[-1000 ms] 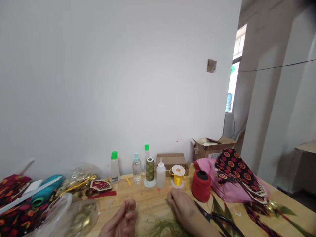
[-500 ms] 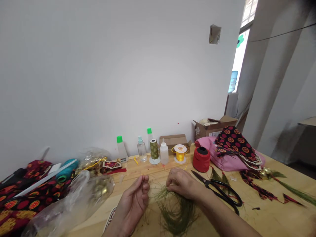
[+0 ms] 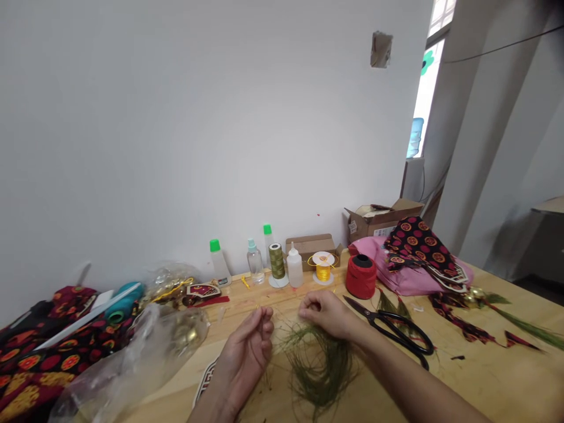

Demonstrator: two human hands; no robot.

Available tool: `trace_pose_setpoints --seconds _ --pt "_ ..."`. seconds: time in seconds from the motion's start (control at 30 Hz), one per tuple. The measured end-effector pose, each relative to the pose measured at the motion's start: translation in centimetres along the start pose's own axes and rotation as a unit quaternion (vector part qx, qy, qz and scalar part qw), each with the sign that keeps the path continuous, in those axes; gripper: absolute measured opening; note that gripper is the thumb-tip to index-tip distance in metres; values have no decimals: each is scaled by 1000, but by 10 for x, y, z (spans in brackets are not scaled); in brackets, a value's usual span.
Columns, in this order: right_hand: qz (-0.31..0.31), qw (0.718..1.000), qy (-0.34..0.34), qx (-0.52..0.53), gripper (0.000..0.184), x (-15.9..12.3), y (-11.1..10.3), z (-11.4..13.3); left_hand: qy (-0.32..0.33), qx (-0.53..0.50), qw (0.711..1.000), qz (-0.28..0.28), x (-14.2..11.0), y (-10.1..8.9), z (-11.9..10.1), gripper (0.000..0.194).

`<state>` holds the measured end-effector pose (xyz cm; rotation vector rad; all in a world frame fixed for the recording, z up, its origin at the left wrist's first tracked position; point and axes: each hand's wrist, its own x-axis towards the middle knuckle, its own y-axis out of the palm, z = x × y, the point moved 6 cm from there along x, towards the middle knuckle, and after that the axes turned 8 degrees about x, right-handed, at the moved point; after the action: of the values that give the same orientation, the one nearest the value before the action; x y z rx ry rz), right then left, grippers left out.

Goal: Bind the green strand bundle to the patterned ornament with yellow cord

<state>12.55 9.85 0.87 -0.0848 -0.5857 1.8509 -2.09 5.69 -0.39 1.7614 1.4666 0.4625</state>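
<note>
My left hand (image 3: 252, 343) is palm up over the table, its fingertips pinched together. A tiny yellowish tip shows at the pinch, too small to name. My right hand (image 3: 328, 315) is closed, thumb against curled fingers, at the top of a loose bundle of green threads (image 3: 319, 376). Whether a strand lies between its fingers I cannot make out. The bundle curves down across the table below this hand, with stray strands toward my left hand. Black-handled scissors (image 3: 394, 330) lie beside my right wrist, blades slightly parted.
Along the wall stand a green thread spool (image 3: 277, 262), a white squeeze bottle (image 3: 294, 268), a yellow cord spool (image 3: 324, 270) and a red thread cone (image 3: 361, 277). Patterned fabric (image 3: 416, 252) lies at right on a pink bag (image 3: 392, 281). A plastic bag (image 3: 132, 358) covers the left side.
The view has shifted slightly. Both hands keep nearly the same pose, with the right hand slightly farther from the green bundle's middle.
</note>
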Motion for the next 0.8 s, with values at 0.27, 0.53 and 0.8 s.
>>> trace_pose_setpoints --seconds 0.27,0.53,0.8 --pt "-6 985 58 161 10 1 6 -3 5 39 999 -36 0 0 0 9" --pt "-53 968 51 239 29 1 2 2 7 146 986 -75 3 -6 4 4" --pt "-75 958 30 276 29 0 -2 14 -17 155 986 -62 4 -5 10 8"
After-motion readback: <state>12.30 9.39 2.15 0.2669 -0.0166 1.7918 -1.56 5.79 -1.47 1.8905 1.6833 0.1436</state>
